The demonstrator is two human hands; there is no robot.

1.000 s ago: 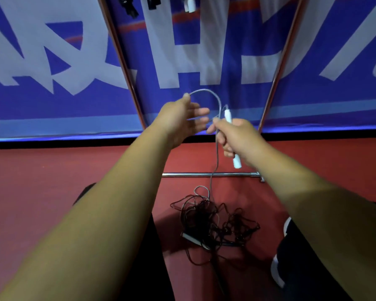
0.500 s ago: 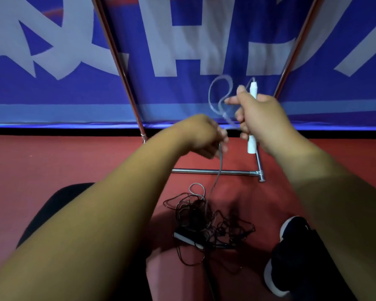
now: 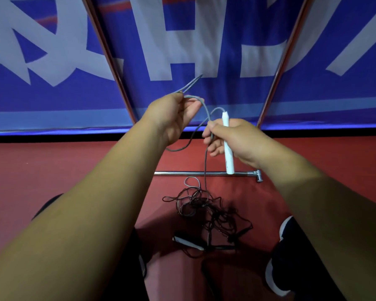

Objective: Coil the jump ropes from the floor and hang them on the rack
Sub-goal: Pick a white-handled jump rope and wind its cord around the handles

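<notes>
Grey cord (image 3: 205,161), thin, runs between both hands and down to the floor.

Right hand (image 3: 230,140): fingers curl round a white handle (image 3: 227,144), clamped on it. The handle is held near upright, with its top end above the fist and its bottom end below. The cord leaves the top of the handle in a small arch and dips toward the other hand.

Left hand (image 3: 172,118): just beside the right hand and slightly higher. Thumb and fingers pinch a fold of the same cord. A narrow loop pokes out above this hand, on the side away from the right one. A slack length sags beneath the left wrist.

One strand drops from the right hand's fingers straight down into the rope pile (image 3: 204,211), a dark tangle on the red floor (image 3: 52,170) well below both hands. A second handle (image 3: 188,243), dark with a pale face, lies at the near edge of the pile.

Rack: a chrome base bar (image 3: 182,173) lies on the floor just beyond the pile, crossed in view by the white handle's lower end. Two slanted uprights (image 3: 109,61) rise on either side of the hands, in front of a blue banner (image 3: 226,40) with white lettering.

A dark shoe (image 3: 278,268) with a white sole sits under the right forearm.
</notes>
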